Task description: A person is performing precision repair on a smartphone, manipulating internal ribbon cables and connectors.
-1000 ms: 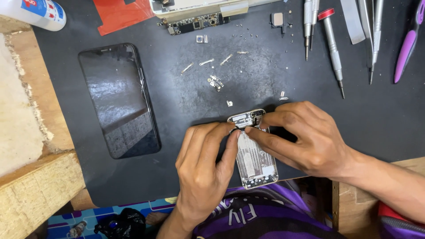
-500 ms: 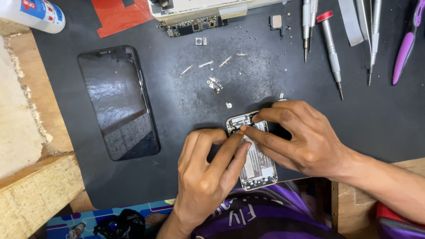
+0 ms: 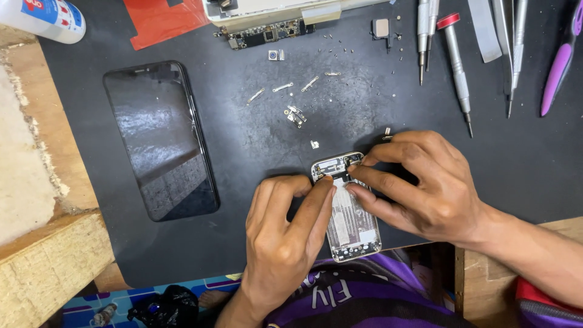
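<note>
Head view looks down on a black work mat (image 3: 291, 127) with an opened phone (image 3: 352, 225) near its front edge. The phone has no screen on it, so its insides show.

The left hand (image 3: 282, 243) lies on the left side of the opened phone. Its fingers are curled, and one fingertip presses on the top part of the phone. The right hand (image 3: 425, 185) comes in from the right side of the phone. Its thumb and first fingers are pinched close together at the top end of the phone. They may hold a tiny part, but I cannot tell.

Left of the opened phone lies a whole black phone (image 3: 161, 140), face up. Past the top of the opened phone lie small metal plates and screws (image 3: 297, 112), all loose. Farther back is a circuit board (image 3: 267, 33). Screwdrivers (image 3: 455, 67) lie behind the right hand.

I think the job is partly done. The phone is open and many parts are already out. The work at the top end is not finished.
</note>
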